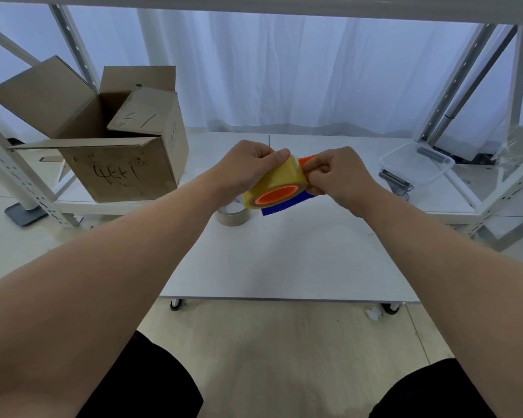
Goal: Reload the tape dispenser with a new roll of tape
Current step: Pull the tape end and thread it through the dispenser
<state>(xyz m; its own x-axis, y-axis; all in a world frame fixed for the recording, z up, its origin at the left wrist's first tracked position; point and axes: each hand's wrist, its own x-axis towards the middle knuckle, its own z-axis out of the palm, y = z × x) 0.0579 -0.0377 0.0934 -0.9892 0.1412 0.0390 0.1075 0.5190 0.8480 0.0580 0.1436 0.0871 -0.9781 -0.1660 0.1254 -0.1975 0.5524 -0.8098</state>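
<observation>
A yellowish roll of tape [277, 181] sits on the orange hub [276, 197] of a tape dispenser whose blue body [280, 206] shows below it. An orange part [307, 159] sticks out behind the roll. My left hand [248, 165] grips the roll from the top and left. At the roll's right side my right hand [335, 176] pinches at its edge with thumb and fingers. Both hands hold it in the air above the white table [284, 260]. An empty cardboard tape core [232, 215] lies on the table just below and left of the roll.
An open cardboard box [118, 146] stands at the back left on a low shelf. A clear plastic tray [417, 162] and a metal clip-like part [394, 179] lie at the back right. White shelf posts [465, 86] rise on both sides.
</observation>
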